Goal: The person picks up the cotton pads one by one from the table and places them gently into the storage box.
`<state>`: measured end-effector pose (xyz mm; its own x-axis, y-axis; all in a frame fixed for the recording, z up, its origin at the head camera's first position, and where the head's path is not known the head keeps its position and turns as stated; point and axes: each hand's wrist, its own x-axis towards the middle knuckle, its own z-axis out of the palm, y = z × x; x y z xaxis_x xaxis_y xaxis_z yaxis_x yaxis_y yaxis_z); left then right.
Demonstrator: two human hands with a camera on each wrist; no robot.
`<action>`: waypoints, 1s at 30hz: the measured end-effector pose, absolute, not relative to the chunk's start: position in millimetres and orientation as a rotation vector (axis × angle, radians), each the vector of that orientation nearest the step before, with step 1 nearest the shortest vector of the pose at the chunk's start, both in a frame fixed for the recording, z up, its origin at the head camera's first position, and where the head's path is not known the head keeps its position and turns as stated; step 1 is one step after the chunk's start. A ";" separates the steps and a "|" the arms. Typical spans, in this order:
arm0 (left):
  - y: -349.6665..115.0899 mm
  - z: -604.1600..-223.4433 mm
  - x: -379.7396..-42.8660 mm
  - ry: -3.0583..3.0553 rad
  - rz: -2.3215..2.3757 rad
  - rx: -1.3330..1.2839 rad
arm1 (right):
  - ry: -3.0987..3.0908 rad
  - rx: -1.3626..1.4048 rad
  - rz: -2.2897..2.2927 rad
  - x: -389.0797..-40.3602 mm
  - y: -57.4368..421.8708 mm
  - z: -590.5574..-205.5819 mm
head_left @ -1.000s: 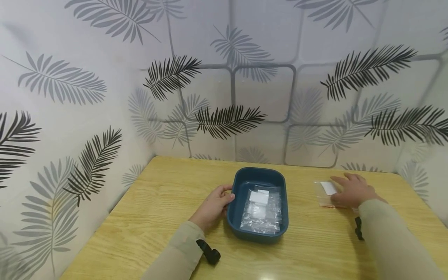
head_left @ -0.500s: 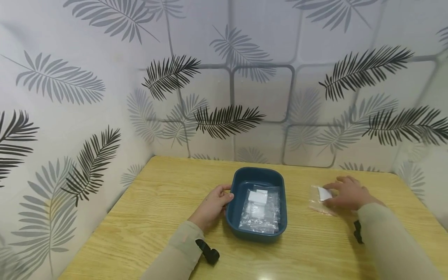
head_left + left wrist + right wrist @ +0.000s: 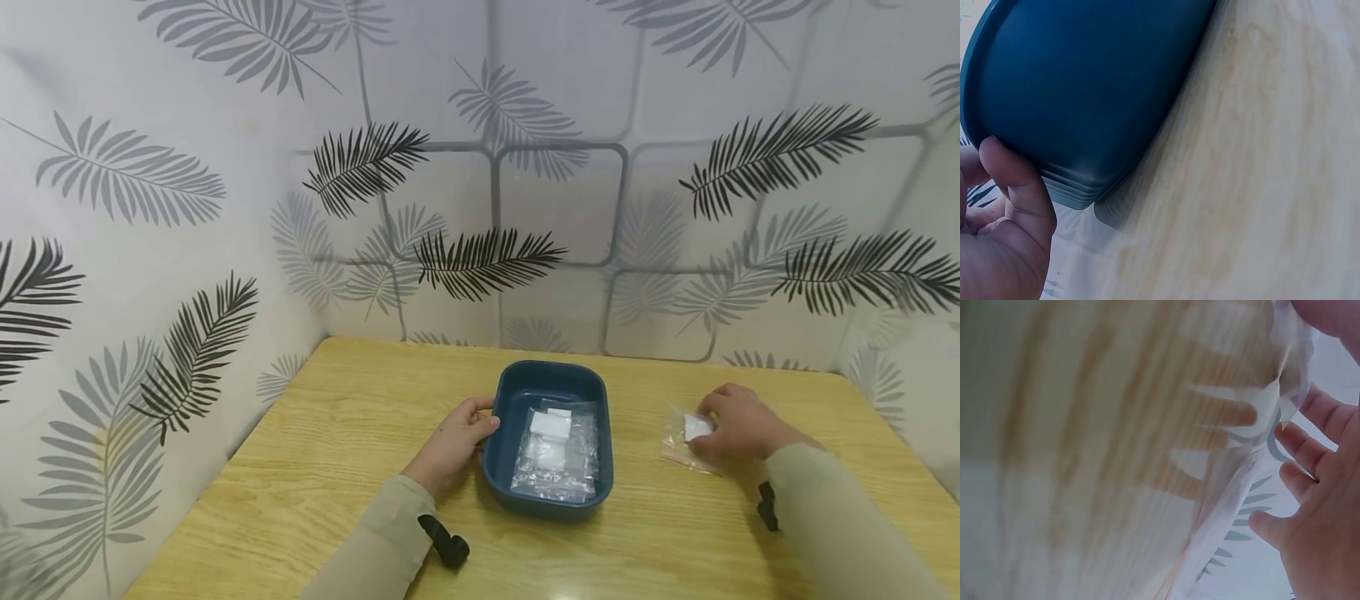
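Observation:
A dark blue rectangular plastic bin (image 3: 551,510) stands on the wood-grain table, holding several clear plastic bags (image 3: 557,479) with white pieces inside. My left hand (image 3: 452,440) grips the bin's left side, thumb at the rim; in the left wrist view the thumb (image 3: 1019,178) lies against the blue wall. To the right of the bin, my right hand (image 3: 742,425) pinches a clear zip bag (image 3: 678,450) with a white square in it. The right wrist view shows this thin bag (image 3: 1294,356) by the thumb, while the other fingers (image 3: 1304,450) spread apart.
The table (image 3: 360,392) meets a wall (image 3: 555,208) with leaf-patterned covering at the back and left. Black straps (image 3: 446,542) sit at both wrists.
My right hand has come slightly left and towards me, and the zip bag has shifted with it. The fingers have drawn in on the bag. My left hand stays on the bin.

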<state>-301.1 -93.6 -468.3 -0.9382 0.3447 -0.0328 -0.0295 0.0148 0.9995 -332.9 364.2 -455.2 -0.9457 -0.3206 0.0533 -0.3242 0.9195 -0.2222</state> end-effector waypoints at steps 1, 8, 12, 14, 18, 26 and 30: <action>-93.4 -468.6 -301.1 2.027 2.006 0.327 | -3.058 0.515 0.371 -331.3 363.3 -454.5; -92.6 -468.6 -300.7 2.002 2.025 0.320 | -2.977 0.591 0.382 -327.2 355.9 -446.6; -92.7 -468.4 -300.4 1.999 2.027 0.324 | -2.949 0.633 0.375 -326.2 350.9 -437.8; -92.7 -468.5 -300.5 2.003 2.025 0.327 | -2.955 0.631 0.393 -324.6 347.9 -433.0; -92.8 -468.7 -300.6 2.012 2.021 0.324 | -2.962 0.628 0.451 -320.5 341.1 -420.0; -92.9 -467.9 -300.1 2.021 2.010 0.317 | -2.918 0.693 0.526 -309.4 325.7 -387.7; -93.0 -467.4 -299.6 2.034 2.003 0.318 | -2.899 0.713 0.561 -303.1 313.8 -375.1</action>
